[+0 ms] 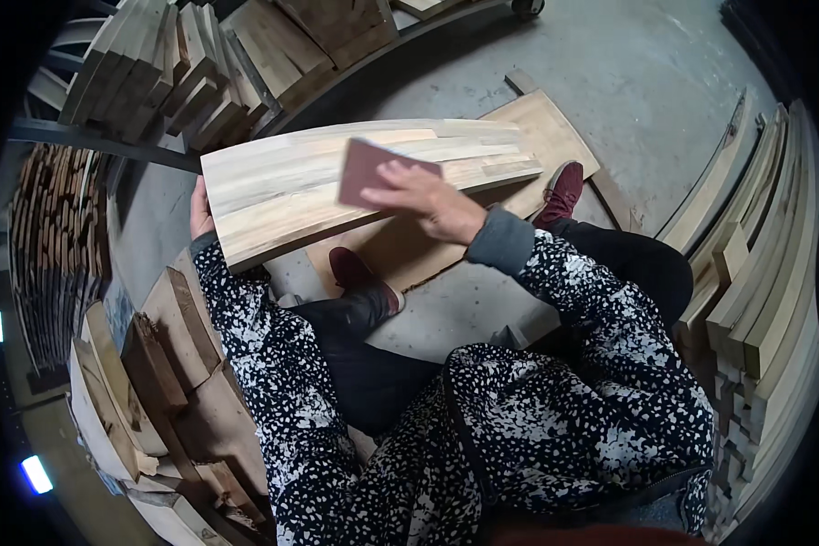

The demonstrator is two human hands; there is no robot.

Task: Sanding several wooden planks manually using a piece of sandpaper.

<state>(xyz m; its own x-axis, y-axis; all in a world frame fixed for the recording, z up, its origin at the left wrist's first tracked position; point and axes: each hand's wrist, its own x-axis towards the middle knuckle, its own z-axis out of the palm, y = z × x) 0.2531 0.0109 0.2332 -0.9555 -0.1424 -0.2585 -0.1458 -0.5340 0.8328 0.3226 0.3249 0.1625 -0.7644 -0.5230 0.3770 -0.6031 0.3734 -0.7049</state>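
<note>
A pale laminated wooden board (291, 187), built up from strips glued side by side, lies across in front of me. My left hand (201, 211) grips its left end, with most of the fingers hidden behind the edge. On the board's upper face my right hand (432, 202) presses a reddish-brown sheet of sandpaper (358, 173), fingers stretched over it. The sheet's left part sticks out past my fingertips. Below the board's right end, a wider flat wooden panel (555, 136) lies on the floor, partly covered by the board and by my shoes.
A metal rack (118, 141) with stacked wood pieces stands at the far left. Thin slats (59, 246) are bundled on the left, above rough offcuts (168, 364). Long wooden strips (773, 282) are piled at my right. Grey concrete floor (646, 82) extends beyond the panel.
</note>
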